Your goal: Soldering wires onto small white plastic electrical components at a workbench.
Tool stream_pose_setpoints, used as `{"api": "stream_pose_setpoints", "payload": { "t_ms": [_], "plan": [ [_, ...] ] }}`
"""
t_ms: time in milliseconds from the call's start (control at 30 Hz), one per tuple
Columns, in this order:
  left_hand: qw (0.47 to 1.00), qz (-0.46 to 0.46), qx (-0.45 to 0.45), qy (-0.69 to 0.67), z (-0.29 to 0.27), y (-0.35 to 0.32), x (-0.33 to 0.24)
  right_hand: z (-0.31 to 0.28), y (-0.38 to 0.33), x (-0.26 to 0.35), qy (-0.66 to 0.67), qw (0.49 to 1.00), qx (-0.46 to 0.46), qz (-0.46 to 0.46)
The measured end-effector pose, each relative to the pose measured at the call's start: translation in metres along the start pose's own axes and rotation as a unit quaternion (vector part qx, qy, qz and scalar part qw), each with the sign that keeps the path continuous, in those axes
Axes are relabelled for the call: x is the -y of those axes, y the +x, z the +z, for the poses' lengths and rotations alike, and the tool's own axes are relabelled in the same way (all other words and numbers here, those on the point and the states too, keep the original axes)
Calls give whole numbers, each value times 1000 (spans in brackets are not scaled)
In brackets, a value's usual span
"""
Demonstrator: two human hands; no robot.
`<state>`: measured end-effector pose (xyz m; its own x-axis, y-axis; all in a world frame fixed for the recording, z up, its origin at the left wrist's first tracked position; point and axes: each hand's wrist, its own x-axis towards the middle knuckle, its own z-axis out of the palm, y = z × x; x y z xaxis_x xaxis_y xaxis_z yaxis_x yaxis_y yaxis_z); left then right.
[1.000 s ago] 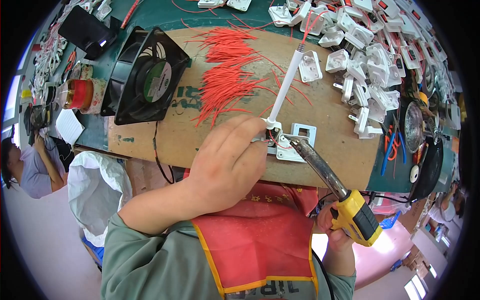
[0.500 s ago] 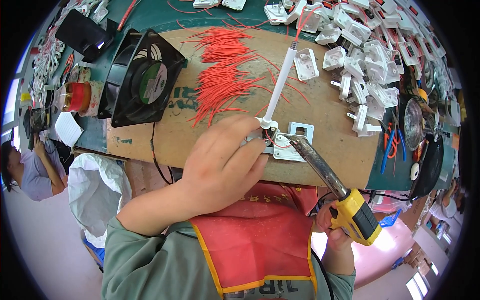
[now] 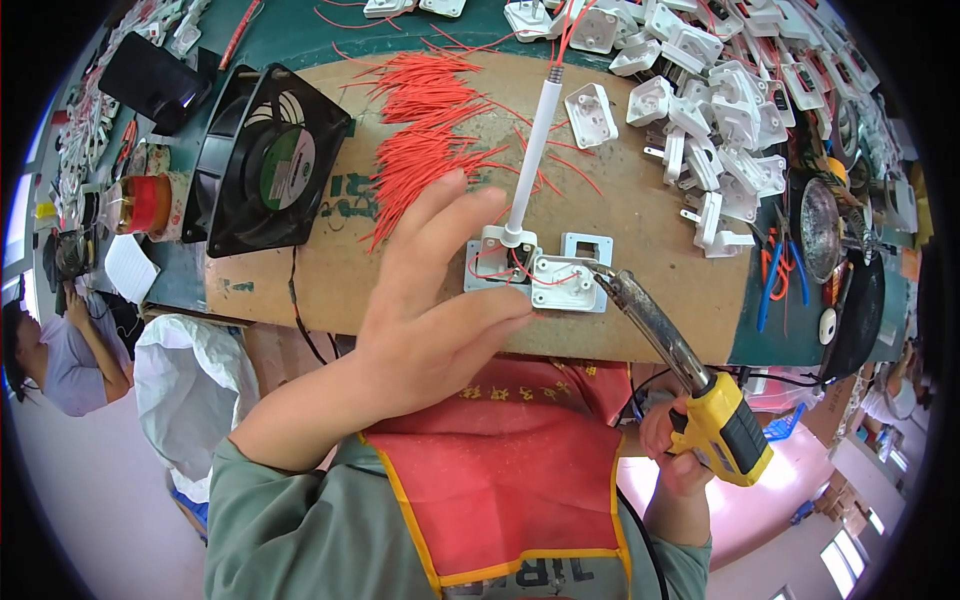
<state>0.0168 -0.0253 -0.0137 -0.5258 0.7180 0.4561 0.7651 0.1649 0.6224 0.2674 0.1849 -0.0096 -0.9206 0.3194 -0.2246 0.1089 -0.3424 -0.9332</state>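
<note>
Now soldering: right hand [image 3: 672, 455] clenches the soldering gun [image 3: 690, 385], tip on the white socket [image 3: 565, 283]; left hand [image 3: 440, 320] open at nine o'clock.

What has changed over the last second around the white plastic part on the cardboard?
The left hand has opened and lifted its fingers off the white plastic part, letting go. The right hand keeps the yellow-handled soldering iron with its tip at that part. The white cable stayed put.
</note>
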Motion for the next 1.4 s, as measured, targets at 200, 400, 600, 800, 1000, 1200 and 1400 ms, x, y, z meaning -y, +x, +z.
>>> {"api": "stream_pose_setpoints", "payload": {
  "t_ms": [200,400,600,800,1000,1200,1400],
  "plan": [
    [997,-74,2,4,19,9,-11,-32,-20,-20,-78,993,60,-59],
    [991,-126,53,12,21,13,-15,-21,-27,-20,-2,1000,7,-21],
    [989,-125,74,12,20,19,-14,-15,-25,-17,-104,994,-27,-26],
    [988,-134,75,2,22,20,-14,-28,-28,-25,-117,993,15,-23],
    [988,-136,73,6,23,21,-14,-22,-25,-25,-143,989,7,-31],
    [989,-132,65,9,24,20,-14,-16,-22,-23,-173,984,-8,-51],
    [990,-128,55,13,27,20,-14,-16,-22,-23,-168,985,-11,-41]
  ]
}}
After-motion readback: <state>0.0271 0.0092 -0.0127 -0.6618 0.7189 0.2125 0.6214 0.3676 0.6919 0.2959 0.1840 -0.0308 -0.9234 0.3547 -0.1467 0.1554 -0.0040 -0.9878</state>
